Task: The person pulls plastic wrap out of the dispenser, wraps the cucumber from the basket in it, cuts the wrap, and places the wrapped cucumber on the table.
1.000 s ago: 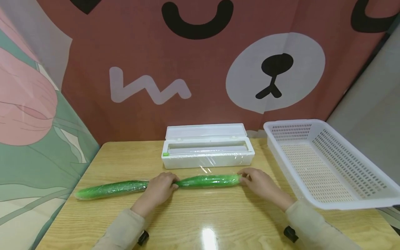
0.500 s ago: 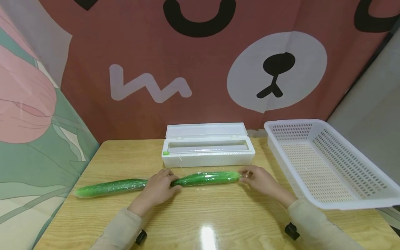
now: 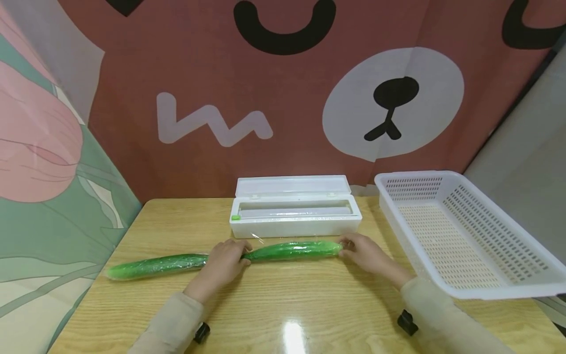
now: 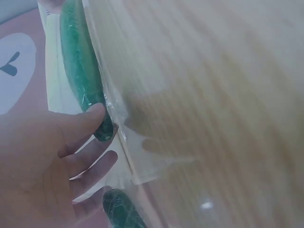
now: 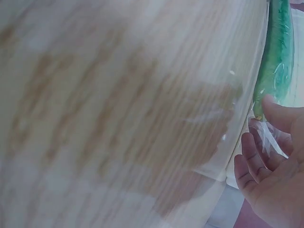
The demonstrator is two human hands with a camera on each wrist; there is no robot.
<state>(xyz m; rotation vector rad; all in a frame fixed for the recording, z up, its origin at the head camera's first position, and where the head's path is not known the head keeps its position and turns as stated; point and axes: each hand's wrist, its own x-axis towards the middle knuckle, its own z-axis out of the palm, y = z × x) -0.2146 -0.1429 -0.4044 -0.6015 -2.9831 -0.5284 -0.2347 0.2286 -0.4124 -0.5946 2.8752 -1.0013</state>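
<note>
Both hands hold a green cucumber (image 3: 294, 250) wrapped in clear plastic film, lying crosswise on the table in the head view. My left hand (image 3: 222, 265) pinches its darker left end; in the left wrist view the thumb (image 4: 96, 113) lies over that end, with the fingers behind. At the paler right end, my right hand (image 3: 362, 253) pinches the tip; loose film (image 5: 268, 137) bunches between its fingers in the right wrist view. A second film-wrapped cucumber (image 3: 156, 266) lies to the left, its inner end partly hidden by my left hand.
Behind the cucumber stands a white film dispenser box (image 3: 296, 228), lid raised, with a roll inside and a green slider (image 3: 236, 217) at its left. A white slotted basket (image 3: 402, 236) sits at the right. A patterned curtain (image 3: 283, 123) hangs behind the wooden table (image 3: 247, 314).
The held cucumber has shifted slightly toward the dispenser box, both hands moving with it. My right fingers have worked at the film on its right end. The left cucumber stays put.
</note>
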